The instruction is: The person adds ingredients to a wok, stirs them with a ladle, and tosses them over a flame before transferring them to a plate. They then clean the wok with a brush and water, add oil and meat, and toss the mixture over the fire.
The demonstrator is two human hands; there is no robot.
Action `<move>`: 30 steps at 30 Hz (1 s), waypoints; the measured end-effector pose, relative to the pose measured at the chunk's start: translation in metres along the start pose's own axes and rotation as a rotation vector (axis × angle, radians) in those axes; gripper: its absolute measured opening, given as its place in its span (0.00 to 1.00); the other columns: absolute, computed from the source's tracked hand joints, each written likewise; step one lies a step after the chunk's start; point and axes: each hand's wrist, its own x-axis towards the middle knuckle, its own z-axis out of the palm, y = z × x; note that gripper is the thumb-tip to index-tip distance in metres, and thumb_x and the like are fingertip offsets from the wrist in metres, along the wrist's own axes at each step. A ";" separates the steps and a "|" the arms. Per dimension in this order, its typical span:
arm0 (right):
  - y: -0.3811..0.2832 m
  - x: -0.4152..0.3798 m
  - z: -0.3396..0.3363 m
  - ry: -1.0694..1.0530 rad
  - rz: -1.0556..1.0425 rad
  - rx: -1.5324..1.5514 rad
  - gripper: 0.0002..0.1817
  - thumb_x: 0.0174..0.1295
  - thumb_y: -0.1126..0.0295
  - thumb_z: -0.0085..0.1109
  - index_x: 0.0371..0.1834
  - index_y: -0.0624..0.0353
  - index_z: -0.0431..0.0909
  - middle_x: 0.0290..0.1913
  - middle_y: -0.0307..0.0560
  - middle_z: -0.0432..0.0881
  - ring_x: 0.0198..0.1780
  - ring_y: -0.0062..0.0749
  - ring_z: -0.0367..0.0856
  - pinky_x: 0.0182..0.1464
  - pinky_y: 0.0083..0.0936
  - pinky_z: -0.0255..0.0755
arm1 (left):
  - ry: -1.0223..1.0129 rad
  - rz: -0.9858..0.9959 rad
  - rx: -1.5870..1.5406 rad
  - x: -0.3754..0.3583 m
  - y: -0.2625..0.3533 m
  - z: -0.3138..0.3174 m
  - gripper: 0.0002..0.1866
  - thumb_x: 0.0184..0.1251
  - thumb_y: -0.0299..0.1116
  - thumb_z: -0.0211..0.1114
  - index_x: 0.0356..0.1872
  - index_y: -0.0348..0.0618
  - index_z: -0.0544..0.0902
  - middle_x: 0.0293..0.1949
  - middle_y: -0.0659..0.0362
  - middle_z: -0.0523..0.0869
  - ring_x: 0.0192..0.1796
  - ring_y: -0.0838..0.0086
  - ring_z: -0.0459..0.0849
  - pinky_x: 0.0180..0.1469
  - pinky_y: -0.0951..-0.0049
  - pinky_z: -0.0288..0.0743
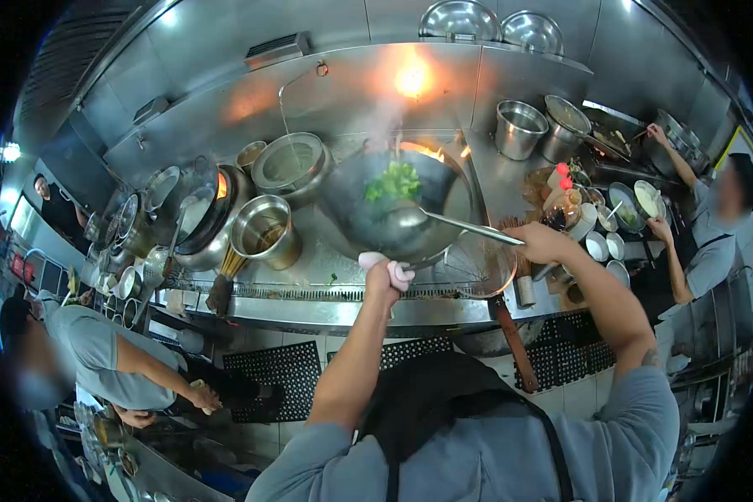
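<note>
A large dark wok point(343, 197) sits over the burner, with flames showing at its far rim. Leafy greens point(393, 181) lie or toss in it, and steam rises above them. At the wok's near edge, my left hand point(382, 283) is closed round a pale pink cloth point(400, 274) that covers the grip on the rim. My right hand point(544, 243) is wrapped round the handle of a metal ladle point(473, 227), whose bowl is down in the wok beside the greens.
Left of the wok are a steel pot point(265, 233) and a mesh strainer point(288, 163). A long-handled wire strainer point(510, 335) crosses the stove's front edge. Steel pots point(521, 130) stand at the back right. Co-workers stand at left point(100, 343) and right point(711, 243).
</note>
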 end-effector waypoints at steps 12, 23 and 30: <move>-0.007 0.044 0.054 0.114 0.234 -0.323 0.32 0.59 0.70 0.52 0.71 0.51 0.63 0.40 0.63 0.84 0.43 0.55 0.84 0.48 0.49 0.77 | -0.082 -0.016 0.100 0.008 -0.032 -0.054 0.06 0.74 0.32 0.44 0.43 0.42 0.68 0.32 0.49 0.82 0.30 0.59 0.82 0.28 0.57 0.83; -0.028 0.013 -0.032 -0.181 0.103 0.018 0.27 0.55 0.67 0.57 0.61 0.58 0.75 0.48 0.64 0.82 0.51 0.58 0.79 0.56 0.44 0.72 | -0.109 -0.147 0.060 0.023 0.020 -0.032 0.06 0.70 0.29 0.45 0.42 0.43 0.70 0.33 0.50 0.80 0.29 0.57 0.80 0.27 0.53 0.81; -0.016 0.072 0.038 0.015 0.288 -0.277 0.30 0.58 0.69 0.53 0.68 0.53 0.68 0.44 0.63 0.83 0.45 0.56 0.83 0.52 0.46 0.76 | -0.099 -0.064 0.037 0.019 -0.014 -0.034 0.04 0.72 0.31 0.47 0.38 0.44 0.68 0.30 0.51 0.78 0.28 0.60 0.80 0.26 0.53 0.79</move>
